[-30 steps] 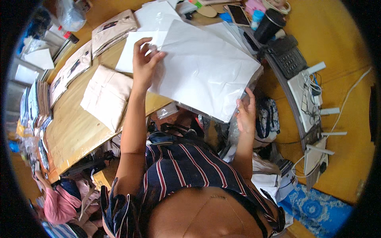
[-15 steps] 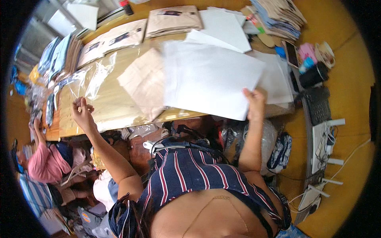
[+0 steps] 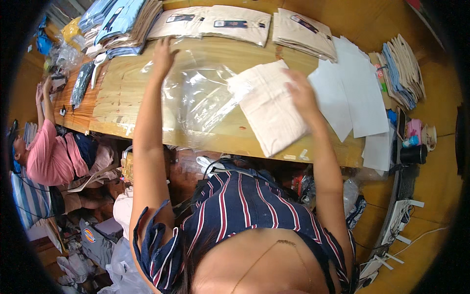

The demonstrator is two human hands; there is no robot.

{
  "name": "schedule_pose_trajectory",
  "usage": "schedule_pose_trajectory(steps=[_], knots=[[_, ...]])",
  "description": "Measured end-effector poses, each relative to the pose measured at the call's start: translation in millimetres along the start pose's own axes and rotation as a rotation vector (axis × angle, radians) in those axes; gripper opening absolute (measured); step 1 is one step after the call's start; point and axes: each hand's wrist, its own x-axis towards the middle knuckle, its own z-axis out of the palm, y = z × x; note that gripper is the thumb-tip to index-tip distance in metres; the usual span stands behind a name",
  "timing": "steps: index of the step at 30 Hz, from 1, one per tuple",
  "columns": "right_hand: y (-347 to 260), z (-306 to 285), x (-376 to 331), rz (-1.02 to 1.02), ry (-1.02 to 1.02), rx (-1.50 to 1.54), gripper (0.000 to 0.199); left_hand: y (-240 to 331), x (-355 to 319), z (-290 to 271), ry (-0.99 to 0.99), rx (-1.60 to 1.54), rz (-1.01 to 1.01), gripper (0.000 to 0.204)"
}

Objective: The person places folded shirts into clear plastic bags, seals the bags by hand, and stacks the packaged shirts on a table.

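Note:
A folded beige garment [image 3: 269, 112] lies at an angle on the table, close to its front edge. My right hand [image 3: 302, 95] is over the garment's right side, slightly blurred, its fingers apart. To the left of the garment, a clear plastic bag [image 3: 198, 95] is spread on the wood. My left hand [image 3: 164, 58] reaches across to the bag's far edge, fingers stretched out and thumb apart. Whether its fingertips touch the plastic is hard to see. White sheets [image 3: 350, 93] lie loosely overlapped to the right of my right hand.
Folded beige garments [image 3: 235, 24] with dark tags line the table's back. Blue and beige stacks [image 3: 122, 24] stand far left, another stack [image 3: 404, 71] at the right. A black cup [image 3: 413, 154] is by the right edge. A person in pink [image 3: 56, 157] works at the left.
My right hand has let go of the white sheet, now lying at the right, and moved to the beige garment. My left hand has reached toward the table's back. The view has turned left.

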Motion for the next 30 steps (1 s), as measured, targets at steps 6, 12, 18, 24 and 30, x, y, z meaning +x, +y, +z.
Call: schedule_pose_trajectory(steps=[6, 12, 18, 24, 30], knots=[[-38.8, 93.3, 48.8, 0.020, -0.537, -0.081, 0.029, 54.8, -67.9, -31.0, -0.258, 0.008, -0.267, 0.044], [-72.4, 120.4, 18.4, -0.217, -0.682, 0.069, 0.032, 76.3, -161.3, -97.9, -0.673, -0.183, -0.323, 0.025], [-95.4, 145.0, -13.8, -0.411, -0.951, -0.037, 0.028, 95.2, -173.8, -136.8, -0.611, 0.022, -0.262, 0.030], [-96.0, 143.8, -52.6, -0.669, -0.595, -0.053, 0.008, 102.3, -219.7, -153.4, -0.359, 0.115, -0.618, 0.024], [-92.6, 123.3, -76.9, -0.861, -0.568, -0.174, 0.010, 100.8, -311.7, -134.3, -0.256, -0.211, -1.182, 0.040]])
